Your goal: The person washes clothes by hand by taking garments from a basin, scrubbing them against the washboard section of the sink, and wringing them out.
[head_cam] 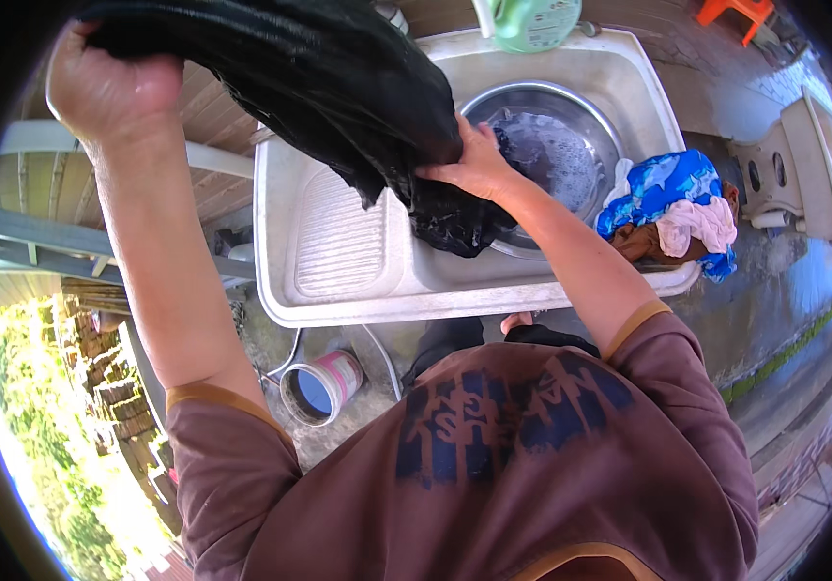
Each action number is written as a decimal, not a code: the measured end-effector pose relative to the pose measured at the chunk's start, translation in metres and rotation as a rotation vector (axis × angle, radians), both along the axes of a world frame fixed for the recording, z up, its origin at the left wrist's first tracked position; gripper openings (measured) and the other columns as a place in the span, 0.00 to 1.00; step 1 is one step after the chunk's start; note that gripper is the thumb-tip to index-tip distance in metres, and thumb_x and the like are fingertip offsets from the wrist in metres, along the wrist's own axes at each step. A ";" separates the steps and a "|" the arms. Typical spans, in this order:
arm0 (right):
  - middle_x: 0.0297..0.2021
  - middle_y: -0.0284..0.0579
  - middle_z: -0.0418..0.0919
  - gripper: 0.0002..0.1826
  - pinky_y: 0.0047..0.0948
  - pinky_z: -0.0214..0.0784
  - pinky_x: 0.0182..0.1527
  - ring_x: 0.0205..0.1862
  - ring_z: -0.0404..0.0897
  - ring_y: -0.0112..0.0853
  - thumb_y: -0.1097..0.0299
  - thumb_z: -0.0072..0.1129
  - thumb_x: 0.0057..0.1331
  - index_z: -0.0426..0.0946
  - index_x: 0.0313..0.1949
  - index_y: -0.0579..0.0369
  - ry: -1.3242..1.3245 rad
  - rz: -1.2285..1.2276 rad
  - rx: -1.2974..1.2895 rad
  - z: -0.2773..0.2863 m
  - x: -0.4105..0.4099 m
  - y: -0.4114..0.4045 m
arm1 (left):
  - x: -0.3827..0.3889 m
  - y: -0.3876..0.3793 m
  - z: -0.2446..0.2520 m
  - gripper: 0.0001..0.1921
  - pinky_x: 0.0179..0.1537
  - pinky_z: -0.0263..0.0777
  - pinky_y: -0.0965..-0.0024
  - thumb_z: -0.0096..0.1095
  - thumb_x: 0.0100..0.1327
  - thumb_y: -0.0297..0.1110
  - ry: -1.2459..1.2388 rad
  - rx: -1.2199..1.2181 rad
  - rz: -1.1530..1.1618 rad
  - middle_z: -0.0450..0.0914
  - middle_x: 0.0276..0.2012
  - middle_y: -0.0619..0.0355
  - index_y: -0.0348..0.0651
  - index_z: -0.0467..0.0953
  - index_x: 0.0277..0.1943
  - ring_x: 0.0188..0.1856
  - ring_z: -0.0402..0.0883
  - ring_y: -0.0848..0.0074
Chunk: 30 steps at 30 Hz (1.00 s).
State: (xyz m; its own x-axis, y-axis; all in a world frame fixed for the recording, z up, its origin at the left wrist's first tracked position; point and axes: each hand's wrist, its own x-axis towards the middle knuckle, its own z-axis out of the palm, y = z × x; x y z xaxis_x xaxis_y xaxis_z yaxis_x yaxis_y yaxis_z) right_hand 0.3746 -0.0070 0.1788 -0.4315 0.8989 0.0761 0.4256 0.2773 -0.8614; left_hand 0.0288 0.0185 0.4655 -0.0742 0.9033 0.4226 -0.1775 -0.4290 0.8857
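Note:
A wet black cloth or garment [329, 80] stretches from the upper left down over the sink. My left hand [118, 80] grips its raised end at the upper left, the fingers partly hidden by the fabric. Around its lower part my right hand [477, 163] is closed, above the basin side of the white laundry sink [416, 301]. The cloth's bottom end hangs over the rim of a round metal basin [532, 88] in the sink. Sudsy water [561, 156] stands in that basin, with dark fabric partly in it, close to my right hand.
Blue printed, brown and pink wet clothes [677, 207] drape over the sink's right corner. A green jug [532, 25] stands at the sink's back edge. The ribbed washboard [339, 240] is on the left. Below are a bucket [325, 385] and hoses. An orange stool [739, 14] stands farther back.

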 end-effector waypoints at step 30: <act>0.34 0.45 0.77 0.10 0.50 0.56 0.47 0.45 0.73 0.40 0.61 0.47 0.63 0.73 0.38 0.50 -0.512 -0.200 0.262 -0.140 -0.226 -0.065 | -0.006 -0.104 -0.427 0.11 0.39 0.61 0.53 0.50 0.57 0.40 1.150 -0.302 0.347 0.74 0.27 0.52 0.44 0.74 0.26 0.35 0.72 0.58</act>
